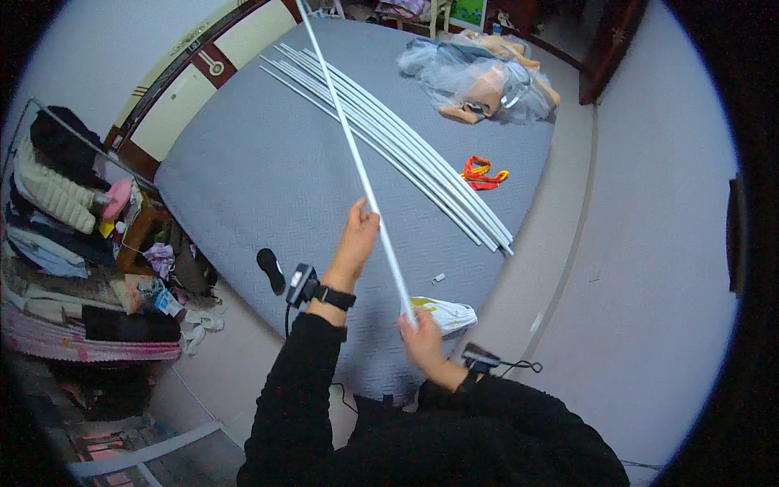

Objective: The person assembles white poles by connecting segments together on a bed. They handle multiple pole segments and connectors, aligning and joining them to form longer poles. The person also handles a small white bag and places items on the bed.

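Observation:
A long white tube (pixel 350 138) slants up across the view, past its upper edge. My left hand (pixel 355 237) is closed around its middle part. Lower down, my right hand (pixel 423 339) grips the tube near its lower end, which the fingers partly hide. Beyond my hands, several similar white tubes (pixel 410 140) lie side by side on the grey bed (pixel 235 178). A white plastic bag (pixel 451 317) with green marks rests just beside my right hand. A small white piece (pixel 439 278) sits on the bed above the bag.
Red and yellow straps (pixel 482 176) lie right of the tubes. Clear plastic wrapping with tan cardboard (pixel 487 85) is heaped at the bed's far right. A dark sole-shaped item (pixel 270 271) lies left of my wrist. Clothes (pixel 53 187) crowd a rack at the left; a wall (pixel 649 227) rises at the right.

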